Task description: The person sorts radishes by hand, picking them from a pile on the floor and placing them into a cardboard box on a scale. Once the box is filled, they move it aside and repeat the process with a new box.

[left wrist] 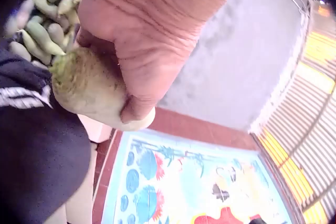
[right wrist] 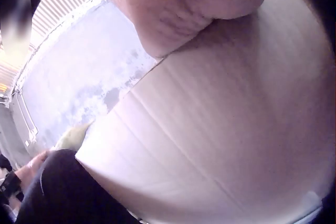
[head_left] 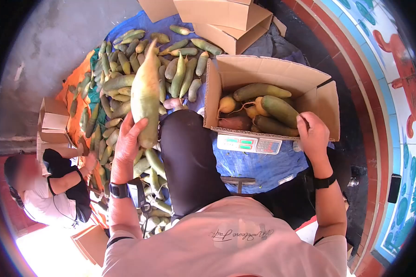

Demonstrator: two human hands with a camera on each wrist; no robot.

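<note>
My left hand point(head_left: 128, 141) grips a large pale green radish point(head_left: 145, 99) near its thick end, its root tip pointing away from me. In the left wrist view, the thumb and fingers wrap the radish point(left wrist: 89, 90) close to its cut top. An open cardboard box point(head_left: 272, 69) holds several green radishes point(head_left: 277, 111) and stands on a white digital scale point(head_left: 248, 143). At the box's near right edge, my right hand point(head_left: 315, 134) grips the rim, fingers over the inside. The right wrist view shows the hand point(right wrist: 199, 8) above the outer cardboard wall point(right wrist: 199, 124).
A big pile of radishes point(head_left: 118, 99) covers the blue tarp point(head_left: 259, 166) and orange sheet at left. More cardboard boxes point(head_left: 217, 18) stand at the back. Another person point(head_left: 55, 189) sits at the left beside the pile. A painted tile wall point(head_left: 402, 69) rises at right.
</note>
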